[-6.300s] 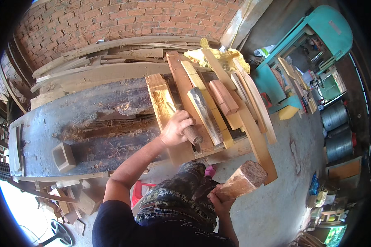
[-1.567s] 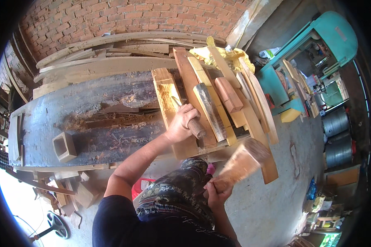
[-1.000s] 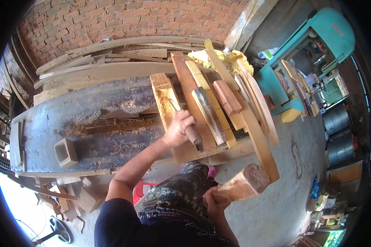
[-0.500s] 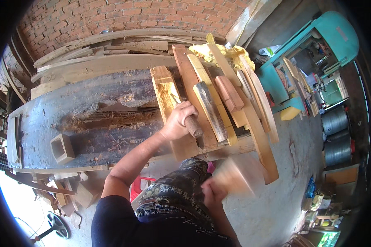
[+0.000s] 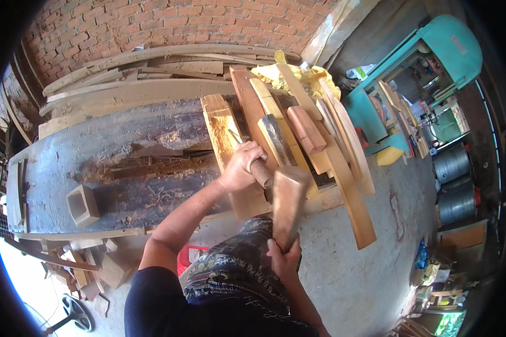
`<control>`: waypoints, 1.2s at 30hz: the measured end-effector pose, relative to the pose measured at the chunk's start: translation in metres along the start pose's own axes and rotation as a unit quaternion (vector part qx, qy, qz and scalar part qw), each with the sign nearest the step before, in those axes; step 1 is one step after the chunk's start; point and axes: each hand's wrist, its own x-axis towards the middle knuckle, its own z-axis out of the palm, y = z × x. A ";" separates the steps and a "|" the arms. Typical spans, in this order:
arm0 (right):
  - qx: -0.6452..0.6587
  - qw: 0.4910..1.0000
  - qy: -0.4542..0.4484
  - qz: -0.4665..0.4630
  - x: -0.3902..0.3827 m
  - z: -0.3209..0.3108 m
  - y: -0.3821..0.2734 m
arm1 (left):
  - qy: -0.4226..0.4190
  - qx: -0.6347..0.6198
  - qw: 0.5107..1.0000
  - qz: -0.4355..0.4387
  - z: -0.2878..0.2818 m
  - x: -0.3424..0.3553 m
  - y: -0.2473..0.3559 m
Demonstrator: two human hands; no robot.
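Note:
My left hand (image 5: pixel 243 165) is closed round a chisel's round wooden handle (image 5: pixel 262 176), its thin blade (image 5: pixel 235 136) in the rough yellow recess of a pale wooden board (image 5: pixel 212 108). My right hand (image 5: pixel 285 254) grips a chunky wooden mallet (image 5: pixel 290 191), slightly blurred, whose head is raised just right of the handle's end. To their right lie loose boards (image 5: pixel 354 219), a reddish block (image 5: pixel 307 128) and a dark-streaked wooden piece (image 5: pixel 271 137), all on a weathered dark slab (image 5: pixel 67 157).
A square hollow block (image 5: pixel 82 205) sits on the slab, with planks (image 5: pixel 135 90) behind it against a brick wall (image 5: pixel 180 22). A turquoise machine (image 5: pixel 450 50) and metal drums (image 5: pixel 455 202) stand at right. Offcuts (image 5: pixel 90 267) and a red plastic stool (image 5: pixel 188 255) are below.
The mallet has swung from low at the right inward and up to the chisel handle, with my right hand moving left. My left hand stays on the chisel in about the same place.

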 end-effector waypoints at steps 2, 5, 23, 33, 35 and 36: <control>0.034 0.999 -0.010 -0.027 -0.009 -0.007 0.012 | 0.008 -0.006 1.000 0.011 -0.001 0.005 0.004; -0.093 0.966 0.000 -0.242 0.001 -0.020 0.060 | 0.002 -0.014 1.000 0.026 0.005 0.012 0.008; 0.095 0.988 0.059 -0.107 0.008 0.007 0.029 | -0.034 -0.011 0.999 0.005 0.020 0.004 -0.001; -0.020 0.999 -0.025 0.021 0.024 0.016 0.006 | -0.080 -0.117 0.990 -0.005 -0.061 0.020 -0.011; -0.059 0.997 -0.042 0.007 0.023 0.022 0.005 | -0.027 -0.160 0.984 -0.068 -0.067 0.019 -0.015; -0.028 0.998 -0.047 0.021 0.022 0.026 0.009 | -0.023 -0.159 0.985 -0.066 -0.062 0.016 -0.015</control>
